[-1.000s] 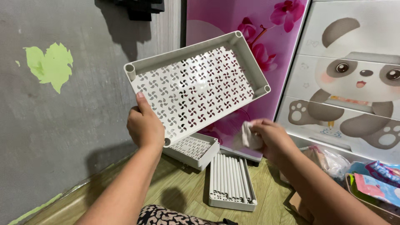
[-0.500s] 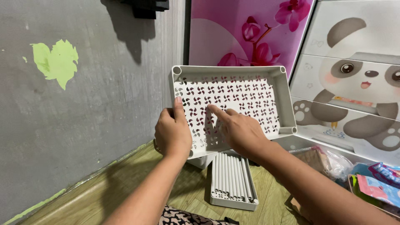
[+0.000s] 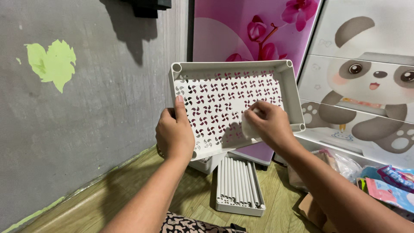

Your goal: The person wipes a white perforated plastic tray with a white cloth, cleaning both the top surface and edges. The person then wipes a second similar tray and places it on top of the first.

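The left hand [image 3: 174,133] gripped the near-left edge of a white perforated tray [image 3: 233,105], thumb lying flat on the inner face and the fingers curled shut behind the rim, so that the tray stood tilted up in front of the person with its open side facing them. The tray's long axis ran left to right, from the gripped corner towards the panda-printed drawer cabinet [image 3: 366,82]. The right hand [image 3: 265,123] was closed around a small white wad of cloth [image 3: 247,126] and pressed it against the tray's patterned floor, right of centre and near the lower rim; of the two hands it was the one lying on the tray's face, while the left only steadied the edge. Directly below the raised tray, on the wooden floor [image 3: 129,190], lay a second shallow tray filled with white tubes [image 3: 238,185], and another perforated tray [image 3: 209,163] showed partly behind it. Grey wall [image 3: 86,108] stood to the left, a pink flowered panel [image 3: 254,30] behind.
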